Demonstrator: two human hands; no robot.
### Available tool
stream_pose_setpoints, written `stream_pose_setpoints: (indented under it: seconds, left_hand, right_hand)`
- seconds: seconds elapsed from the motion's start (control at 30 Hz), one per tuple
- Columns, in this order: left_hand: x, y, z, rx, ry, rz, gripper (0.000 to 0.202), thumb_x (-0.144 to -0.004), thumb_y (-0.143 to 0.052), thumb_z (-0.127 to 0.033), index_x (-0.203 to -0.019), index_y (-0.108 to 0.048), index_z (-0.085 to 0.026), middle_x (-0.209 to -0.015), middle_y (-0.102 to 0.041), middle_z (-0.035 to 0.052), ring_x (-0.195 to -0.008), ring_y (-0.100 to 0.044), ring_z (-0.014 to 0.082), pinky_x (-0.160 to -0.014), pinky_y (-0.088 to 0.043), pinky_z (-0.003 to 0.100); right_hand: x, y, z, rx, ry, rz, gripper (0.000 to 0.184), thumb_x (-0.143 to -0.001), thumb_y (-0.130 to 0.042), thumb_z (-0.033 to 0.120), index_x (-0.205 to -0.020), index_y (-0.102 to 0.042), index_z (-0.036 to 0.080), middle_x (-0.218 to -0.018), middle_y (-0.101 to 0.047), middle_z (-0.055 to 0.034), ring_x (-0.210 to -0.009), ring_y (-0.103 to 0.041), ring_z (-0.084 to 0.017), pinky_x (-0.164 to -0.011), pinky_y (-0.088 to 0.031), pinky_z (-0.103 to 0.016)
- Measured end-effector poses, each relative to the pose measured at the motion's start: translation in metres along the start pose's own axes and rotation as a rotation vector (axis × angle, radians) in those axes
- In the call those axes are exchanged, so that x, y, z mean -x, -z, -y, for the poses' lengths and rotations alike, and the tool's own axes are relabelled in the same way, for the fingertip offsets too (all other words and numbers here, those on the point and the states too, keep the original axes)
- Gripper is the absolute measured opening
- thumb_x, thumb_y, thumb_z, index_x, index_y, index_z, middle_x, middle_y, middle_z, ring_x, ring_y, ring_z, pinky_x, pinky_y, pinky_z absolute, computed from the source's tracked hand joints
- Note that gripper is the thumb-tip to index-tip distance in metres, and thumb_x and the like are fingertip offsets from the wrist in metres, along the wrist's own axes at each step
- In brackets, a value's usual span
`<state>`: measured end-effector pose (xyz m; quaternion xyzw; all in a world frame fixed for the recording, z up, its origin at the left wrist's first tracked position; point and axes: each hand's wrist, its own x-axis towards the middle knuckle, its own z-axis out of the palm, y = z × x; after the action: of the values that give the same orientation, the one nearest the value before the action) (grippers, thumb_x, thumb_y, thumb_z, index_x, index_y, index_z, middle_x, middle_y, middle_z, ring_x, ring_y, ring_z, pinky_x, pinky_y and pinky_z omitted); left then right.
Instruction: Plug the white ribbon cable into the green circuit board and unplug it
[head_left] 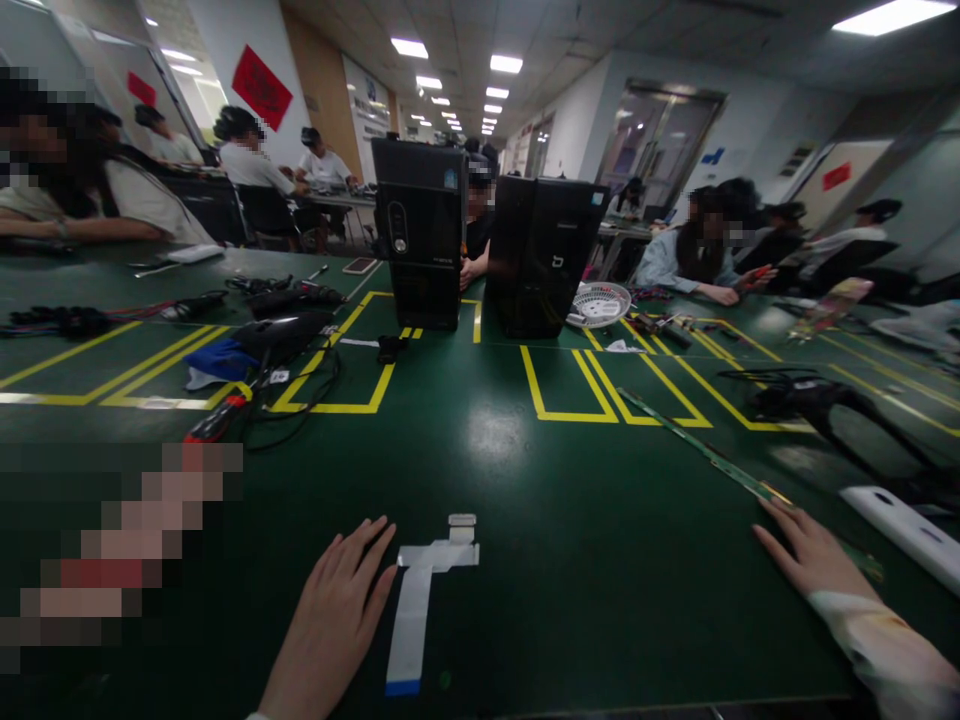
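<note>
Beside a white flat ribbon cable (409, 625) with a blue end and a small connector, my left hand (337, 605) lies on the green table, fingers stretched out. Its fingertips are at the cable's upper left edge; I cannot tell whether they touch it. My right hand (814, 550) rests over the near part of a long, narrow green circuit board strip (697, 447). Its fingers are extended with the thumb apart, and they cover part of the strip. The strip slants away to the upper left from that hand.
Two black computer towers (424, 235) (544, 260) stand ahead. At left lie a red-and-black tool (217, 418) and dark cables (285, 300). A white strip-shaped object (907, 540) and a black frame (832, 395) are at right. A white basket (600, 303) sits farther back. Other people sit around.
</note>
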<state>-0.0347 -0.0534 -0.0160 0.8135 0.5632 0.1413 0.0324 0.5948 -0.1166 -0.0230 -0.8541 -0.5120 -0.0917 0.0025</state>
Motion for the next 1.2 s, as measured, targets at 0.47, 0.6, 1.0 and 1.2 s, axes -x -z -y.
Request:
stream_pose_setpoints:
  seconds: [0.47, 0.6, 1.0, 1.2]
  left_hand:
    - [0.000, -0.002, 0.002, -0.026, -0.003, 0.021, 0.049, -0.094, -0.030, -0.043, -0.135, -0.046, -0.020, -0.140, -0.045, 0.0080, -0.130, -0.038, 0.0268, -0.106, -0.032, 0.050]
    - [0.000, -0.001, 0.002, -0.024, 0.006, 0.019, 0.049, -0.094, -0.031, -0.044, -0.135, -0.046, -0.021, -0.140, -0.045, 0.0073, -0.129, -0.040, 0.0273, -0.105, -0.033, 0.051]
    - [0.000, 0.003, -0.002, 0.000, 0.032, 0.045, 0.050, -0.094, -0.031, -0.045, -0.135, -0.046, -0.021, -0.141, -0.045, 0.0084, -0.129, -0.039, 0.0293, -0.102, -0.036, 0.053]
    - [0.000, 0.003, -0.003, -0.018, 0.042, 0.038, 0.050, -0.094, -0.031, -0.045, -0.135, -0.046, -0.021, -0.140, -0.046, 0.0083, -0.129, -0.041, 0.0286, -0.103, -0.036, 0.052]
  right_hand:
    - [0.040, 0.035, 0.029, -0.041, -0.515, 0.054, 0.082, -0.082, -0.008, 0.063, -0.131, -0.047, 0.010, -0.123, -0.049, -0.0246, -0.107, -0.049, -0.044, -0.083, -0.043, -0.051]
    - [0.030, 0.031, 0.024, -0.117, -0.525, 0.056, 0.082, -0.083, -0.011, 0.063, -0.135, -0.042, 0.008, -0.127, -0.046, -0.0273, -0.114, -0.045, -0.044, -0.087, -0.040, -0.052]
    - [-0.033, 0.014, 0.000, -0.278, -0.380, 0.042, 0.063, -0.085, -0.037, 0.040, -0.137, -0.040, 0.006, -0.141, -0.030, -0.0263, -0.133, -0.027, -0.031, -0.097, -0.030, -0.039]
    - [-0.045, 0.011, -0.003, -0.259, -0.404, 0.031, 0.061, -0.090, -0.028, 0.043, -0.137, -0.040, 0.006, -0.140, -0.028, -0.0274, -0.131, -0.030, -0.030, -0.093, -0.032, -0.040]
